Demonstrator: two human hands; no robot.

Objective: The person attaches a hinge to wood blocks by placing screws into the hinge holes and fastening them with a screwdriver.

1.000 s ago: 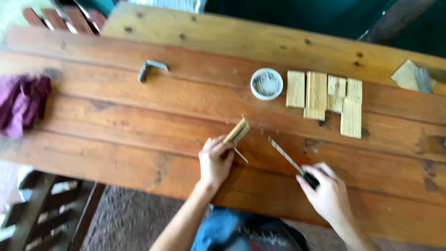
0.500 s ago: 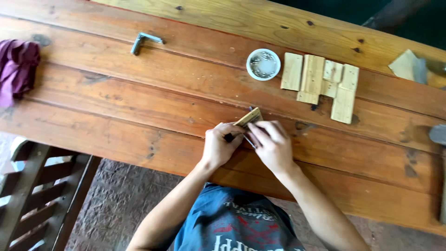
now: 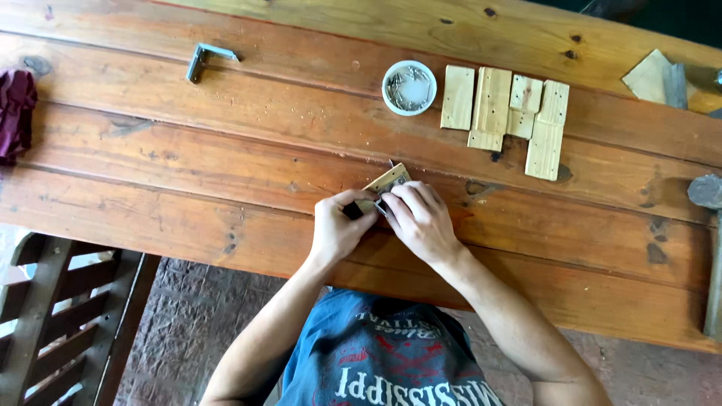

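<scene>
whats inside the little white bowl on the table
The white bowl holds a heap of small thin metal pieces, probably nails or pins. They cover its floor, so whatever lies beneath them is hidden. It stands beside the wooden pieces, away from both hands.

My left hand (image 3: 336, 229) and right hand (image 3: 421, 222) sit together at the near edge of the wooden table (image 3: 188, 180), closed around a small wood piece (image 3: 387, 180). To my left the planks lie bare as far as the metal bracket (image 3: 207, 59) and the dark red cloth (image 3: 15, 113). Straight ahead, the white bowl of nails (image 3: 410, 87) and a cluster of wood blocks (image 3: 511, 113) stand in the way. Far right, a hammer (image 3: 711, 248) lies along the edge.
</scene>
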